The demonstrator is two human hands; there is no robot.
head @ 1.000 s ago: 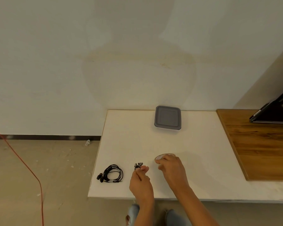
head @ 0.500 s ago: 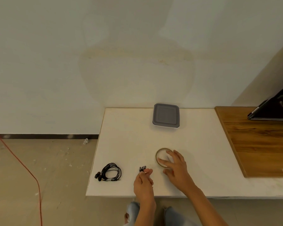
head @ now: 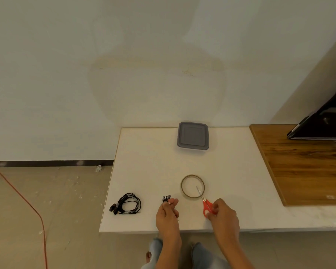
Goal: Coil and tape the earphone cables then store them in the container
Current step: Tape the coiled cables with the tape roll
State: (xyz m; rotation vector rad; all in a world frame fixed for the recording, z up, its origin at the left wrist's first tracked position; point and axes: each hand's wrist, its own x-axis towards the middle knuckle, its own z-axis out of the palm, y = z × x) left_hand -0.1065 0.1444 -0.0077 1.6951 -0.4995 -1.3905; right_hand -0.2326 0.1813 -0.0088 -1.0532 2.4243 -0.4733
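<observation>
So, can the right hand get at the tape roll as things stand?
Probably yes: the tape roll lies just ahead of the right hand on bare table, but that hand grips the red scissors, so it isn't free.

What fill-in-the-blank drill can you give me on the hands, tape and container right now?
1. The right hand grips scissors with ____ handles.
2. The left hand pinches a coiled earphone set; a second earphone coil lies on the table to its ____.
3. The grey container by the wall has its lid ____ (on/off).
4. The tape roll lies ____ (nearer/farther) to the person than the container.
Missing words: red; left; on; nearer.
</observation>
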